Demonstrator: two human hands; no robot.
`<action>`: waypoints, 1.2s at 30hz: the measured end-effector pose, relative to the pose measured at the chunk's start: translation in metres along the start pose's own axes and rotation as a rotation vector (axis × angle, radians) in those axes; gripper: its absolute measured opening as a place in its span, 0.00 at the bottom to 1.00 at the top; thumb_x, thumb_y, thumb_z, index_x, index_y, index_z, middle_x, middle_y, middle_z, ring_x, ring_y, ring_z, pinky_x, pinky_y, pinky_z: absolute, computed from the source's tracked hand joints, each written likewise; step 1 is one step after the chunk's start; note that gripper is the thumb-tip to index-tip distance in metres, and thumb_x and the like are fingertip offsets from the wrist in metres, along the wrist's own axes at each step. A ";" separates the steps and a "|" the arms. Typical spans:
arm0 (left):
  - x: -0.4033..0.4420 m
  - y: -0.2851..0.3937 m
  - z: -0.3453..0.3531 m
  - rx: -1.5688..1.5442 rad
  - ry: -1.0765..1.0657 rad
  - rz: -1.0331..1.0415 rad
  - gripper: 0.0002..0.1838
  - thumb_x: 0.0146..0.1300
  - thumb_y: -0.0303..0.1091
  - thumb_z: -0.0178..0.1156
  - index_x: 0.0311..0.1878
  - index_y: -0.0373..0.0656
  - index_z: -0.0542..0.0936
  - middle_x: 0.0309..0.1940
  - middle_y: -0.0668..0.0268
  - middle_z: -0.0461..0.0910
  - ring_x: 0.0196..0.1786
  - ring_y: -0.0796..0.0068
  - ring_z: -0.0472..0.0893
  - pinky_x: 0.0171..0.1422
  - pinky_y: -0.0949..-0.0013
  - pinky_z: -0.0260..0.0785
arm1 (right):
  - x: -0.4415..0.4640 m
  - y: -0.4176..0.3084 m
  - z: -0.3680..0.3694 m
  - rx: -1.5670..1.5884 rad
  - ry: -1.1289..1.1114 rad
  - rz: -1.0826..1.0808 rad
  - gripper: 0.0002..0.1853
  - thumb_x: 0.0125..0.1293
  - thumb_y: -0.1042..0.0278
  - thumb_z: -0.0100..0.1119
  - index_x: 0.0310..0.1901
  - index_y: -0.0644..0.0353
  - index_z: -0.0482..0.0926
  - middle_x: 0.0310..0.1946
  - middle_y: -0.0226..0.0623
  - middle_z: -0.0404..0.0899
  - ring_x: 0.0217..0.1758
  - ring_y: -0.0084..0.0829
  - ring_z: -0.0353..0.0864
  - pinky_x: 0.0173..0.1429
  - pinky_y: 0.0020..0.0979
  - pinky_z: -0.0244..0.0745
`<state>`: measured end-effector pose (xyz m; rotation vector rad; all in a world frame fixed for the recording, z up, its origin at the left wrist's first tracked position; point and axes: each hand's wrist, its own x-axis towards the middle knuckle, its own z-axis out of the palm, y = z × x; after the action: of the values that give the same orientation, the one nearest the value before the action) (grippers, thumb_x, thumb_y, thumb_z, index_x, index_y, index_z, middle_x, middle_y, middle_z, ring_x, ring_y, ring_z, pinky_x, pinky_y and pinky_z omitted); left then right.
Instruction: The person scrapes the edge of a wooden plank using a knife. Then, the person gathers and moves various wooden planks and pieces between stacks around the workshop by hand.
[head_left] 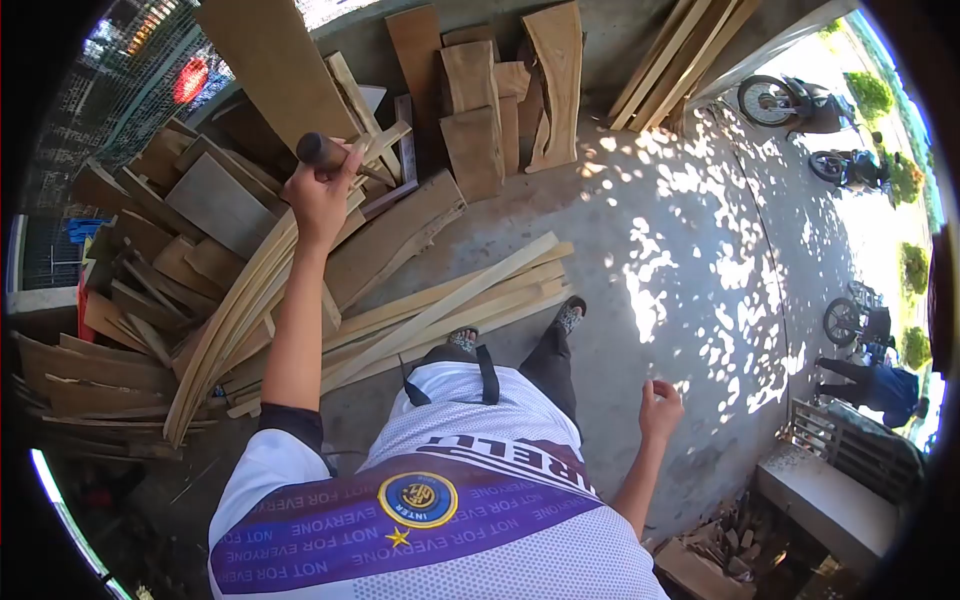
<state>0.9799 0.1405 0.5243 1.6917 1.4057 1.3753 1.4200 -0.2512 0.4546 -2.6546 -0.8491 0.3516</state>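
My left hand (322, 200) is raised at the upper left, fingers wrapped round a tool with a thick dark handle (320, 150). A thin shaft points away from the fist to the right; its exact kind is unclear. Behind and below that hand run long thin wooden strips (235, 310), and a wide board (275, 70) leans just above. Low on the right, my right hand (660, 408) hangs away from the body over the concrete floor. Its fingers are curled in, with nothing visible in them.
Wood offcuts (215, 205) crowd the left side. Slabs (470, 110) lean on the back wall, and long planks (450, 310) lie by my feet. Motorbikes (790, 103) and a person (880, 388) are at the right. Wood scraps (715, 560) lie near a pale bench (825, 505).
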 end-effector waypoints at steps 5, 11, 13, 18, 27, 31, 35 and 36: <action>0.006 -0.128 0.047 0.163 0.024 -0.457 0.32 0.53 0.37 0.76 0.59 0.37 0.75 0.44 0.59 0.83 0.34 0.80 0.81 0.36 0.75 0.74 | 0.142 0.005 0.001 0.090 -0.172 -0.020 0.13 0.57 0.59 0.67 0.32 0.62 0.85 0.32 0.47 0.84 0.36 0.44 0.85 0.46 0.40 0.77; -0.219 -0.121 0.123 0.419 -0.049 -1.227 0.28 0.54 0.48 0.74 0.51 0.39 0.78 0.29 0.63 0.83 0.20 0.74 0.79 0.18 0.71 0.64 | 0.296 0.060 -0.027 0.046 -0.324 -0.101 0.16 0.57 0.56 0.65 0.33 0.63 0.86 0.33 0.48 0.83 0.35 0.47 0.84 0.45 0.42 0.76; -0.288 -0.092 0.177 0.482 -0.142 -1.370 0.23 0.58 0.49 0.70 0.48 0.41 0.81 0.31 0.64 0.81 0.21 0.70 0.78 0.19 0.65 0.66 | 0.350 0.086 -0.041 -0.019 -0.324 -0.107 0.16 0.58 0.55 0.65 0.34 0.63 0.86 0.33 0.49 0.84 0.36 0.48 0.84 0.46 0.43 0.76; -0.390 -0.087 0.301 0.233 -0.417 -1.522 0.23 0.57 0.55 0.66 0.42 0.43 0.85 0.33 0.59 0.85 0.31 0.66 0.83 0.27 0.62 0.74 | 0.479 0.107 -0.064 -0.070 -0.286 -0.128 0.15 0.61 0.57 0.62 0.35 0.63 0.86 0.33 0.47 0.85 0.39 0.48 0.85 0.48 0.43 0.77; -0.125 -0.067 0.532 0.367 -0.420 -1.018 0.19 0.61 0.49 0.63 0.43 0.43 0.84 0.26 0.60 0.84 0.23 0.69 0.82 0.31 0.63 0.75 | 0.646 0.059 -0.041 0.070 -0.351 -0.262 0.16 0.64 0.59 0.60 0.37 0.67 0.85 0.32 0.48 0.85 0.37 0.45 0.86 0.45 0.38 0.78; -0.033 -0.135 0.645 0.322 -0.330 -0.964 0.19 0.62 0.49 0.64 0.43 0.42 0.83 0.26 0.59 0.83 0.20 0.69 0.81 0.29 0.65 0.75 | 0.714 0.119 0.012 0.031 -0.440 -0.027 0.16 0.61 0.60 0.61 0.37 0.68 0.84 0.30 0.48 0.86 0.35 0.42 0.88 0.43 0.39 0.79; 0.083 -0.117 0.769 0.311 -0.476 -1.071 0.19 0.64 0.48 0.63 0.43 0.40 0.82 0.30 0.60 0.85 0.25 0.70 0.83 0.33 0.65 0.75 | 0.755 0.199 0.012 0.231 -0.703 0.538 0.17 0.62 0.61 0.60 0.42 0.69 0.83 0.27 0.43 0.85 0.23 0.32 0.84 0.22 0.30 0.76; 0.109 -0.110 0.799 0.296 -0.562 -0.942 0.19 0.65 0.48 0.62 0.44 0.39 0.81 0.31 0.60 0.85 0.27 0.71 0.83 0.35 0.67 0.75 | 0.773 0.200 0.007 0.193 -0.695 0.558 0.16 0.63 0.63 0.59 0.43 0.70 0.83 0.28 0.44 0.85 0.23 0.32 0.84 0.21 0.30 0.75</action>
<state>1.6682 0.4304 0.2021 1.1336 1.7353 0.1675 2.1328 0.0575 0.2702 -2.5397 -0.1783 1.4648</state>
